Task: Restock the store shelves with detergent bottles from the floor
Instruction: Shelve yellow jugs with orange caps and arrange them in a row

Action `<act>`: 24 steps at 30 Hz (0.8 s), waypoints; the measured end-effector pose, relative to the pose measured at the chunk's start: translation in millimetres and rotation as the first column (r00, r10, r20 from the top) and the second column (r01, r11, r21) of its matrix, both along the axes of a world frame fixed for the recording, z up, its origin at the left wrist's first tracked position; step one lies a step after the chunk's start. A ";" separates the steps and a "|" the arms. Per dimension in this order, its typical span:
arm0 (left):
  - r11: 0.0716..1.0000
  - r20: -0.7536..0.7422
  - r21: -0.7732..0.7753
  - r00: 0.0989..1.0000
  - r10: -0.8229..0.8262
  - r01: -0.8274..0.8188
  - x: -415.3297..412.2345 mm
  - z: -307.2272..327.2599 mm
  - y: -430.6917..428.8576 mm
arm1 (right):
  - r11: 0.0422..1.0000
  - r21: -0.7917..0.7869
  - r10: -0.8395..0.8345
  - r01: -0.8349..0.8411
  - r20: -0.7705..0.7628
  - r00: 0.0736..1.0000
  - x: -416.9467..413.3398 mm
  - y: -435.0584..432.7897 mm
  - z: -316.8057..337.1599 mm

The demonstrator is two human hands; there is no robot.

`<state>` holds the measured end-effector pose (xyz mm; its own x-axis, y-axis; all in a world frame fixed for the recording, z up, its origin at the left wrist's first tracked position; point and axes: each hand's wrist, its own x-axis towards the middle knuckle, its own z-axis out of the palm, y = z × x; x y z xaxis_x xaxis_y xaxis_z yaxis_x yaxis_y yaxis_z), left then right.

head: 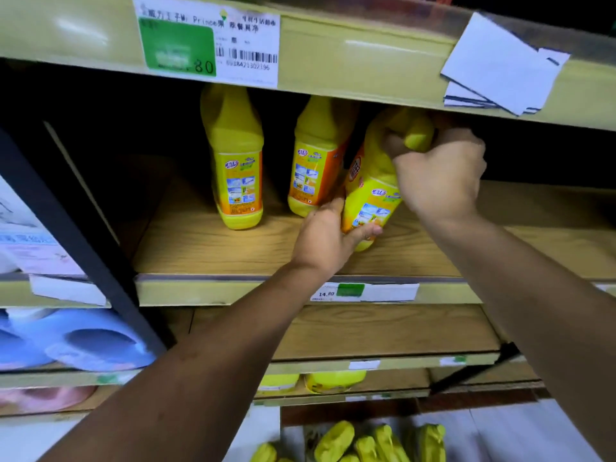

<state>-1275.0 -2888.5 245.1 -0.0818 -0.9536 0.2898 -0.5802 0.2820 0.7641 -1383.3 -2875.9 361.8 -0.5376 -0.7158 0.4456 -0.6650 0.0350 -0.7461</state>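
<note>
On the wooden middle shelf [200,255] two yellow detergent bottles stand upright and apart: the left bottle [237,161] and the middle bottle [316,155], each with an orange and yellow label facing outward. Their tops are hidden behind the front edge of the upper shelf [366,71]. To their right is the held bottle [371,198], tilted with its top leaning right and its lower left edge just beside the middle bottle. Whether its base rests on the board cannot be told.

The left hand [325,238] grips the lower body of this bottle, with the thumb laid across the front near the base and the fingers wrapped behind. The right hand [440,175] is curled round the neck and handle, close under the upper shelf. All bottles are opaque, so their fill level cannot be seen.

The upper shelf front carries a price label [210,41] with a green panel and a barcode, and a stack of white cards [500,65] set askew. A smaller price tag [366,291] reading 14.80 sits on the middle shelf edge.

Below is a lower shelf [383,331], and beneath that a shelf with yellow containers [333,381], only partly in view. More yellow bottles [366,441] lie clustered on the floor at the bottom. Left of a dark upright post [66,235], blue jugs [83,341] occupy the neighbouring bay.
</note>
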 end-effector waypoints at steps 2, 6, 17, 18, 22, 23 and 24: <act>0.999 0.016 0.002 0.999 0.040 -0.040 -0.7 0.0 -0.4 | 1.000 0.020 0.006 -0.005 -0.073 0.997 7.5 -2.3 -3.7; 0.995 0.023 0.048 0.996 0.087 -0.088 -0.9 3.4 2.8 | 0.993 0.114 0.071 -0.034 -0.338 0.938 26.2 0.3 -8.1; 0.995 -0.471 0.087 0.878 0.082 -0.046 74.7 -29.6 134.6 | 0.943 -0.048 0.330 -0.328 0.049 0.943 72.7 118.7 -103.8; 0.994 -0.467 0.085 0.879 0.096 -0.063 90.6 -44.0 152.5 | 0.923 -0.020 0.385 -0.385 0.112 0.916 87.1 138.7 -123.6; 0.969 -0.360 0.169 0.904 0.229 -0.178 169.0 -128.9 219.2 | 0.811 0.149 0.528 -0.566 0.231 0.817 147.6 205.3 -214.3; 0.950 -0.327 0.216 0.900 0.288 -0.225 190.3 -157.6 236.0 | 0.775 0.229 0.535 -0.588 0.257 0.805 161.6 218.4 -242.7; 0.924 -0.295 0.275 0.892 0.344 -0.265 209.7 -184.4 249.9 | 0.730 0.315 0.531 -0.607 0.297 0.793 172.6 228.2 -270.0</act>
